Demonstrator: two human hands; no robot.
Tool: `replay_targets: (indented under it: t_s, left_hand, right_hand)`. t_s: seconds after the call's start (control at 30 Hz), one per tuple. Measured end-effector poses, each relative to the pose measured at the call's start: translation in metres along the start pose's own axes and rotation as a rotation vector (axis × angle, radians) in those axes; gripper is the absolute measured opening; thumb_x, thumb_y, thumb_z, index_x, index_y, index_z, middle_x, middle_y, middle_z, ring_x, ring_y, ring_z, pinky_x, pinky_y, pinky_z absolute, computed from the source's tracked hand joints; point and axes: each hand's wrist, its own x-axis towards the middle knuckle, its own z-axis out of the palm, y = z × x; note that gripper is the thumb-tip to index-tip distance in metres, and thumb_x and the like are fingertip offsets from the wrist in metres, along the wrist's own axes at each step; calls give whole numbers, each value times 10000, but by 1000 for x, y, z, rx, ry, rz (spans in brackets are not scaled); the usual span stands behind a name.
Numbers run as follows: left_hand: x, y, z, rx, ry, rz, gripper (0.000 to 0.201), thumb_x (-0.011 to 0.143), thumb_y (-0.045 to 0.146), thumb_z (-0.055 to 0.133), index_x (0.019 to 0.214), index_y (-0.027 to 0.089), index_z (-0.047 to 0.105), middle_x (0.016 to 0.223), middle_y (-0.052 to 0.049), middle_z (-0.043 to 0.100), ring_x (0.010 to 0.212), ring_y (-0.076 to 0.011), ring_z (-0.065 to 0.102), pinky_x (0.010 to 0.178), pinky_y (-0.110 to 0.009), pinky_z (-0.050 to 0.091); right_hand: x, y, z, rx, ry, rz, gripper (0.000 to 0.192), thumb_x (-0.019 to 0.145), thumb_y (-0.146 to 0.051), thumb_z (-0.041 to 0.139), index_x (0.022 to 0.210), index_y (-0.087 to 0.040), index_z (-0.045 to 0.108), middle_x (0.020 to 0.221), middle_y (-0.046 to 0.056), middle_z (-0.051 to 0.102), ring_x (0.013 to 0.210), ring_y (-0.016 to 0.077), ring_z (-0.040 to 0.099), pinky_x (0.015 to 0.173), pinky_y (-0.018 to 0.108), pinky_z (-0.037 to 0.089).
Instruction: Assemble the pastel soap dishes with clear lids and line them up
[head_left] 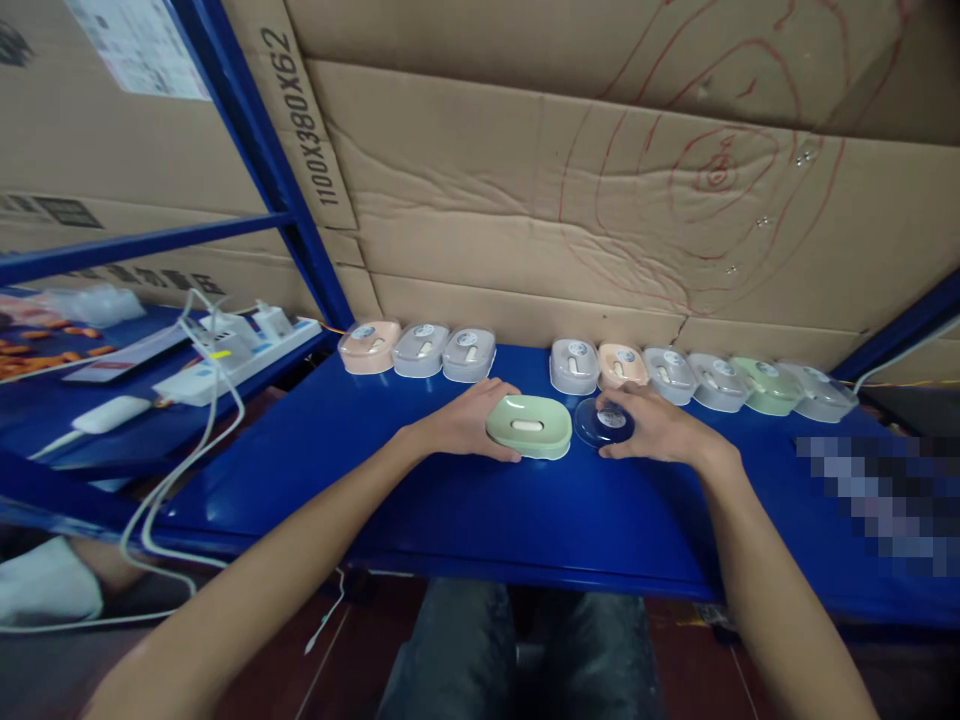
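Observation:
My left hand [471,418] is curled around the left end of a pale green soap box base [556,438]. The base has no lid on it, and a small white oval piece [527,426] lies at its centre. Close to its right side, my right hand [661,424] grips a clear plastic lid [587,424] bearing a round white sticker [611,415]. The lid is apart from the base, low over the blue tabletop [480,520] or resting on it; I cannot tell which.
Lidded soap boxes stand along the back: a peach one [370,350] with two grey ones at left, and several more, including a green one [772,388], at right. A cardboard wall [450,150] rises behind. White cables and a power strip [232,365] lie at left.

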Motion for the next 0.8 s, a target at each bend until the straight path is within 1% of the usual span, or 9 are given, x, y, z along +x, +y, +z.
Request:
replay_targets:
  t_s: [0.1,0.17,0.27,0.4,0.47,0.53,0.6,0.67,0.8]
  left_hand:
    - [0,-4,1,13,12,-8,849,692,635,971,1344,218,624,1330,-114,643,1294,-383,596,1129,-511,475]
    - [0,-6,2,18,22,-9,879,696,654,961,1380,221,619,1344,-117,636,1307,-386,597,1144,-521,480]
    - [-1,-10,0,23,31,-4,980,684,681,960,1474,240,583,1394,-129,623,1353,-402,588,1179,-558,469]
    - [-4,-16,-8,22,22,1,1051,701,678,952,1567,259,529,1520,-160,590,1447,-431,550,1213,-589,448]
    - [-5,-18,-9,5,28,-8,1063,724,663,942,1604,270,495,1562,-168,578,1451,-431,557,1214,-599,446]
    - [-4,-19,-6,-40,36,-31,1165,726,650,947,1678,270,395,1560,-180,583,1424,-424,584,1202,-609,454]
    - [-2,-16,0,-100,41,-51,1306,704,647,966,1740,260,270,1535,-190,596,1401,-420,602,1188,-613,466]
    - [-1,-10,7,-149,43,-54,1384,685,647,983,1762,258,207,1535,-193,598,1413,-425,599,1195,-616,464]
    - [0,-1,16,-200,48,-38,1371,682,651,988,1760,274,230,1583,-185,586,1480,-443,560,1232,-632,434]
  right_hand:
    - [-3,0,-1,39,-43,59,637,744,-425,929,1301,-280,656,1252,113,724,1099,362,713,926,466,576]
    - [-5,1,-4,53,-56,76,607,754,-431,906,1274,-275,635,1181,98,743,1013,344,724,847,444,574]
    - [-8,2,-11,89,-12,51,518,800,-439,851,1237,-272,629,1074,65,766,939,324,729,798,431,566]
    - [-7,-1,-18,226,200,-62,471,866,-477,822,1265,-275,675,1236,80,770,1076,327,738,925,464,595]
    - [-3,-9,-15,288,327,-132,513,898,-512,815,1331,-278,671,1360,96,739,1160,336,724,1001,500,592]
    - [2,-20,-8,317,417,-203,566,914,-542,820,1394,-292,653,1435,103,709,1241,352,695,1070,544,570]
    - [9,-33,2,327,437,-276,594,917,-559,833,1421,-307,645,1445,99,704,1306,360,662,1123,570,540]
    - [14,-43,13,324,411,-336,607,906,-560,854,1421,-314,647,1423,96,709,1331,361,642,1153,580,517]
    - [21,-54,29,316,348,-395,637,867,-542,895,1413,-319,652,1384,96,705,1316,361,633,1140,582,518]
